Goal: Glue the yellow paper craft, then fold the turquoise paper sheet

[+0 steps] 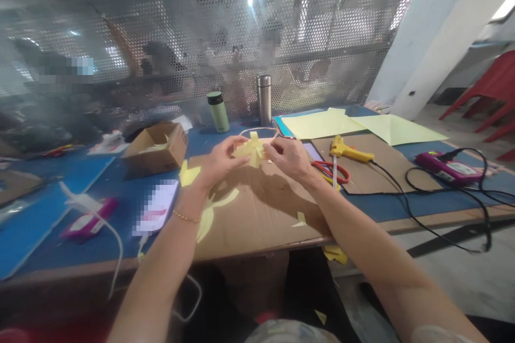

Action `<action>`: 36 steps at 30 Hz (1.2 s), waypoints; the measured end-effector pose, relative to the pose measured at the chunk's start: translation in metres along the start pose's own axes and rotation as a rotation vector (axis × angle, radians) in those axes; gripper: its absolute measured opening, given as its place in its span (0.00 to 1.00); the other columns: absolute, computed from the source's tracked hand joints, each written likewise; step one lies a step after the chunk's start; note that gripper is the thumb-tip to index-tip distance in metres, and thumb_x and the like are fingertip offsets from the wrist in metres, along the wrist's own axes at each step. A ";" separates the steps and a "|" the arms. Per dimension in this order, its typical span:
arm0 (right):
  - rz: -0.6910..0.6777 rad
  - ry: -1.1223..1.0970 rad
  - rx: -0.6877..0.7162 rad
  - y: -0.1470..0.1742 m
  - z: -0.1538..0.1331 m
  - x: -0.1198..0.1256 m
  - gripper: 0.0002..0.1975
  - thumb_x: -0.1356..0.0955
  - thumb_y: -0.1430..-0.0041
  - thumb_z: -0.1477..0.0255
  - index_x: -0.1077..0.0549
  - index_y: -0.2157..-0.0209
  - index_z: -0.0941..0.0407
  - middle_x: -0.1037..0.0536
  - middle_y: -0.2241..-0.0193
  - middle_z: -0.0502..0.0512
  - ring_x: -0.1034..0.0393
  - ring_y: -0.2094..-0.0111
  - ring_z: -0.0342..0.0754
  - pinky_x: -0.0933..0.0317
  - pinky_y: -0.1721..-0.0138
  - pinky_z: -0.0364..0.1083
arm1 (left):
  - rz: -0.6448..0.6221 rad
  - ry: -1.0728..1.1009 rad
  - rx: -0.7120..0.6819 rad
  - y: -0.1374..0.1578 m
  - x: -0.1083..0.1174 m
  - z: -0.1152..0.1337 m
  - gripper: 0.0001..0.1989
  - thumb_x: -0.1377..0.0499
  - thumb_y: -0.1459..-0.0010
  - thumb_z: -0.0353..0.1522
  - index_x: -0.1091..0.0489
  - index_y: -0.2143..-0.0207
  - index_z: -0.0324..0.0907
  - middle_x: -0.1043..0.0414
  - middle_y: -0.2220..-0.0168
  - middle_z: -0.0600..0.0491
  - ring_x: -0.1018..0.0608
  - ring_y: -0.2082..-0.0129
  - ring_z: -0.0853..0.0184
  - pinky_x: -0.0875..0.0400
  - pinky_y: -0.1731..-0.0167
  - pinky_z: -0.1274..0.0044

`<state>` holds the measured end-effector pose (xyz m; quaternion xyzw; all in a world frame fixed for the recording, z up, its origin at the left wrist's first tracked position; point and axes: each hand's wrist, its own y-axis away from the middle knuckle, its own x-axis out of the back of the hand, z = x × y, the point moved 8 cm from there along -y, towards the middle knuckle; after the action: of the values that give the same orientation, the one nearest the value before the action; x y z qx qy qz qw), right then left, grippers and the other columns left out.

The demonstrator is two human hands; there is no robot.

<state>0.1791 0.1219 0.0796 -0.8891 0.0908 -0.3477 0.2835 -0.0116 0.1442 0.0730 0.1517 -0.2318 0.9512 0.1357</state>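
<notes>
Between my hands, above the cardboard sheet [257,214], is a small yellow paper piece [254,151] made of folded or crossed strips. My left hand [223,159] grips its left side, thumb in front and fingers behind. At its right edge my right hand [288,155] has its fingers closed in a pinch; whether they hold the paper or something small is too blurred to tell. Curved yellow paper offcuts [206,222] lie on the cardboard below my left hand. A yellow scrap [300,220] rests below my right hand.
A yellow glue gun [349,151] lies on cardboard at right, its black cord running to a purple power strip [448,168]. Red-handled scissors [336,170] are nearby. Yellow sheets [396,128], a steel flask [264,101], a green tumbler [218,113], a cardboard box [159,150] and a phone [157,208] surround the work.
</notes>
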 end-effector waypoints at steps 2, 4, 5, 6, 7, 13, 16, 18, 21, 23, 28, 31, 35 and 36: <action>0.007 0.004 0.015 -0.001 0.000 0.001 0.19 0.35 0.36 0.62 0.38 0.80 0.53 0.28 0.80 0.51 0.39 0.77 0.44 0.47 0.70 0.47 | -0.006 -0.004 0.002 0.000 -0.001 0.000 0.26 0.26 0.50 0.38 0.23 0.49 0.44 0.24 0.49 0.46 0.24 0.50 0.58 0.28 0.50 0.66; 0.006 0.019 0.024 -0.001 0.001 0.002 0.18 0.36 0.36 0.62 0.37 0.79 0.53 0.27 0.79 0.53 0.39 0.76 0.45 0.47 0.70 0.48 | -0.014 0.001 0.008 0.001 -0.002 -0.001 0.26 0.26 0.51 0.37 0.23 0.49 0.44 0.24 0.49 0.46 0.24 0.51 0.58 0.28 0.49 0.66; 0.001 0.028 0.029 -0.001 0.002 0.002 0.18 0.36 0.36 0.62 0.36 0.78 0.53 0.26 0.78 0.53 0.38 0.76 0.45 0.46 0.69 0.48 | -0.017 0.007 0.011 0.001 -0.003 -0.001 0.27 0.26 0.52 0.37 0.24 0.49 0.44 0.24 0.49 0.46 0.24 0.51 0.58 0.28 0.49 0.65; -0.006 0.034 0.035 -0.001 0.002 0.001 0.17 0.36 0.35 0.63 0.34 0.78 0.53 0.25 0.78 0.54 0.38 0.75 0.46 0.46 0.69 0.48 | -0.018 0.014 0.012 0.001 -0.003 -0.001 0.27 0.25 0.53 0.36 0.24 0.49 0.44 0.24 0.49 0.46 0.24 0.50 0.58 0.28 0.49 0.65; -0.010 0.038 0.042 -0.001 0.003 0.001 0.16 0.36 0.35 0.63 0.33 0.77 0.53 0.25 0.77 0.54 0.37 0.75 0.46 0.46 0.69 0.48 | -0.018 0.021 0.014 0.001 -0.003 -0.001 0.28 0.25 0.53 0.36 0.24 0.49 0.44 0.24 0.49 0.46 0.24 0.50 0.57 0.28 0.48 0.64; -0.015 0.087 0.063 -0.004 0.007 -0.002 0.13 0.35 0.35 0.65 0.30 0.74 0.53 0.23 0.75 0.54 0.35 0.74 0.46 0.46 0.68 0.48 | -0.047 0.041 0.013 0.002 -0.007 -0.002 0.29 0.25 0.54 0.35 0.24 0.48 0.44 0.24 0.48 0.45 0.25 0.47 0.55 0.29 0.46 0.63; -0.023 0.126 0.073 -0.005 0.008 -0.004 0.13 0.36 0.35 0.66 0.29 0.73 0.54 0.22 0.75 0.55 0.35 0.74 0.46 0.47 0.69 0.48 | -0.082 0.020 -0.002 0.001 -0.009 -0.001 0.29 0.25 0.53 0.36 0.25 0.48 0.44 0.25 0.47 0.44 0.25 0.45 0.54 0.31 0.44 0.62; -0.016 0.159 0.084 -0.006 0.009 -0.005 0.12 0.36 0.34 0.67 0.28 0.72 0.54 0.22 0.74 0.55 0.34 0.74 0.47 0.48 0.69 0.48 | -0.096 0.000 -0.009 0.001 -0.010 0.000 0.29 0.25 0.52 0.37 0.25 0.47 0.44 0.25 0.46 0.44 0.26 0.44 0.53 0.31 0.43 0.62; 0.001 0.205 0.105 -0.006 0.010 -0.006 0.11 0.35 0.35 0.67 0.27 0.71 0.53 0.21 0.74 0.55 0.33 0.73 0.47 0.49 0.70 0.48 | -0.096 -0.009 -0.012 0.002 -0.011 0.002 0.30 0.25 0.51 0.37 0.25 0.46 0.45 0.25 0.47 0.45 0.26 0.43 0.52 0.31 0.43 0.61; 0.003 0.222 0.110 -0.007 0.010 -0.006 0.10 0.35 0.35 0.68 0.27 0.71 0.53 0.21 0.73 0.55 0.32 0.73 0.48 0.49 0.70 0.48 | -0.096 0.004 -0.007 0.002 -0.012 0.002 0.30 0.25 0.52 0.37 0.26 0.46 0.45 0.25 0.47 0.44 0.26 0.43 0.52 0.31 0.42 0.61; -0.035 0.227 0.090 -0.007 0.010 -0.007 0.10 0.35 0.34 0.68 0.26 0.70 0.54 0.20 0.72 0.57 0.31 0.72 0.48 0.49 0.69 0.48 | -0.100 0.072 0.011 0.003 -0.015 0.002 0.30 0.26 0.52 0.36 0.26 0.46 0.43 0.25 0.48 0.43 0.25 0.44 0.53 0.31 0.43 0.61; -0.044 0.214 0.091 -0.007 0.009 -0.007 0.12 0.35 0.33 0.68 0.27 0.71 0.54 0.20 0.72 0.57 0.32 0.72 0.48 0.49 0.69 0.48 | -0.131 0.127 0.027 0.003 -0.015 -0.001 0.30 0.27 0.52 0.36 0.27 0.45 0.43 0.26 0.47 0.43 0.24 0.45 0.55 0.30 0.43 0.63; -0.024 0.188 0.097 -0.007 0.009 -0.005 0.12 0.35 0.34 0.68 0.28 0.72 0.53 0.21 0.74 0.55 0.34 0.74 0.47 0.49 0.70 0.48 | -0.127 0.173 0.039 0.000 -0.012 -0.006 0.24 0.33 0.47 0.38 0.25 0.47 0.44 0.26 0.44 0.45 0.25 0.43 0.56 0.32 0.42 0.64; -0.023 0.185 0.099 -0.007 0.009 -0.005 0.12 0.35 0.34 0.68 0.28 0.72 0.53 0.21 0.74 0.55 0.34 0.74 0.47 0.49 0.70 0.48 | -0.110 0.163 0.039 0.000 -0.011 -0.007 0.23 0.34 0.46 0.38 0.25 0.47 0.45 0.26 0.44 0.45 0.26 0.43 0.55 0.33 0.41 0.64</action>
<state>0.1811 0.1334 0.0753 -0.8391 0.0889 -0.4356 0.3136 -0.0032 0.1458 0.0631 0.0890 -0.1926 0.9559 0.2032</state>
